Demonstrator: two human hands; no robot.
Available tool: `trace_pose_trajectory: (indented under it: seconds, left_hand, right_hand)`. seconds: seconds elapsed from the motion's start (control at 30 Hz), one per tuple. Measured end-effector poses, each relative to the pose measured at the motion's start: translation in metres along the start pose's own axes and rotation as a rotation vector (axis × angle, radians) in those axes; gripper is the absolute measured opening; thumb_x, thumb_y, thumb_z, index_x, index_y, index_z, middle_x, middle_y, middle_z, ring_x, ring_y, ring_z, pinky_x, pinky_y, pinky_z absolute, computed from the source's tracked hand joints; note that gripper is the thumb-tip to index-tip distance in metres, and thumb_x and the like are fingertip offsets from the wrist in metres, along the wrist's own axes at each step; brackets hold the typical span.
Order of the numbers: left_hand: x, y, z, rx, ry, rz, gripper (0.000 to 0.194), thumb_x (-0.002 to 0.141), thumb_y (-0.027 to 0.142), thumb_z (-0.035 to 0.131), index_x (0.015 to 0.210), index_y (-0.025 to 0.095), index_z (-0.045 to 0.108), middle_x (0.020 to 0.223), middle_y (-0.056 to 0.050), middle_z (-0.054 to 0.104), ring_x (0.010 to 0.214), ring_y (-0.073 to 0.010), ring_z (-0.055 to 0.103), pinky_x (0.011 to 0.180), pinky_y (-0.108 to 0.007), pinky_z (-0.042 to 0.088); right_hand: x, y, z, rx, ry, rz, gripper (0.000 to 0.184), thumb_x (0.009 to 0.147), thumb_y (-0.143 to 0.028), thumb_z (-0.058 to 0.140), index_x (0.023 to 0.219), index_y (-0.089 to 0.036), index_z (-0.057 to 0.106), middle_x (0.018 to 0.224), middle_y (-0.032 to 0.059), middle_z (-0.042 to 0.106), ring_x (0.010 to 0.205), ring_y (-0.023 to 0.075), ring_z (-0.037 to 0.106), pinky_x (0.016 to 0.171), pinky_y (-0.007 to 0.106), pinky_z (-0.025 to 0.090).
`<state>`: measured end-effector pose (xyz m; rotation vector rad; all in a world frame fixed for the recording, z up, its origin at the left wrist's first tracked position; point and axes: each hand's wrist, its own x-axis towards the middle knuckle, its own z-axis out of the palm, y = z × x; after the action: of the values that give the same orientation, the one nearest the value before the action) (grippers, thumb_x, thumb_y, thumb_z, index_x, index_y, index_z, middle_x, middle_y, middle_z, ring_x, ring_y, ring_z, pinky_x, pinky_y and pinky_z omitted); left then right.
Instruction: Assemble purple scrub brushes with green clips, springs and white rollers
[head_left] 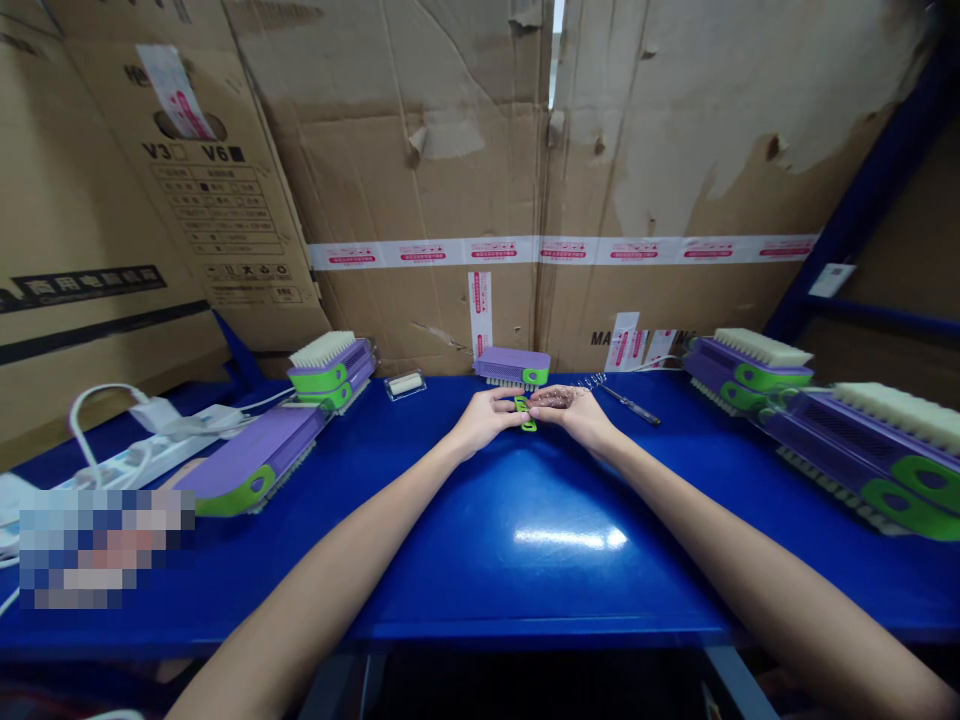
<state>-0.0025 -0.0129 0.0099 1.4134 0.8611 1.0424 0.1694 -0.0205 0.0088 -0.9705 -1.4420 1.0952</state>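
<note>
Above the middle of the blue table [480, 560], my left hand [478, 424] and my right hand [576, 412] meet at a small bright green plastic piece with openings in it [529, 424]. Fingers of both hands are closed on it, the left ones on its left side, the right ones on its right. A purple and green brush [517, 362] lies just behind the hands, bristles down. To the right of my right hand rests a thin screwdriver [631, 404]. Small shiny coil-like bits [594, 381] sit close by, too small to make out.
More brushes stand at left [259, 455], back left [334, 368], back right [746, 370] and right [874, 450]. A clear case with a white strip [406, 384] lies behind. A power strip [124, 460] with cables is at left. Cardboard [420, 180] walls the back.
</note>
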Motion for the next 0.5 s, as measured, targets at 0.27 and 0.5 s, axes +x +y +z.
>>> trace_pose_trajectory:
  seconds: [0.27, 0.5]
  left_hand:
    - [0.002, -0.003, 0.007, 0.049, 0.096, 0.031, 0.049, 0.065, 0.003, 0.066, 0.113, 0.007, 0.059, 0.079, -0.007, 0.071, 0.074, -0.0158, 0.066, 0.077, -0.029, 0.05]
    - [0.003, -0.004, 0.011, -0.016, 0.139, 0.01, 0.038, 0.072, 0.002, 0.055, 0.11, 0.006, 0.06, 0.069, -0.004, 0.069, 0.065, -0.012, 0.064, 0.071, -0.026, 0.05]
  right_hand:
    - [0.001, 0.009, 0.005, -0.25, 0.053, -0.161, 0.023, 0.061, -0.029, 0.073, 0.079, -0.015, 0.066, 0.079, 0.0057, 0.071, 0.076, 0.0206, 0.067, 0.073, 0.032, 0.054]
    - [-0.003, 0.008, 0.008, -0.425, 0.116, -0.266, 0.015, 0.071, -0.029, 0.068, 0.08, -0.017, 0.064, 0.079, 0.0049, 0.072, 0.074, 0.0204, 0.068, 0.068, 0.029, 0.054]
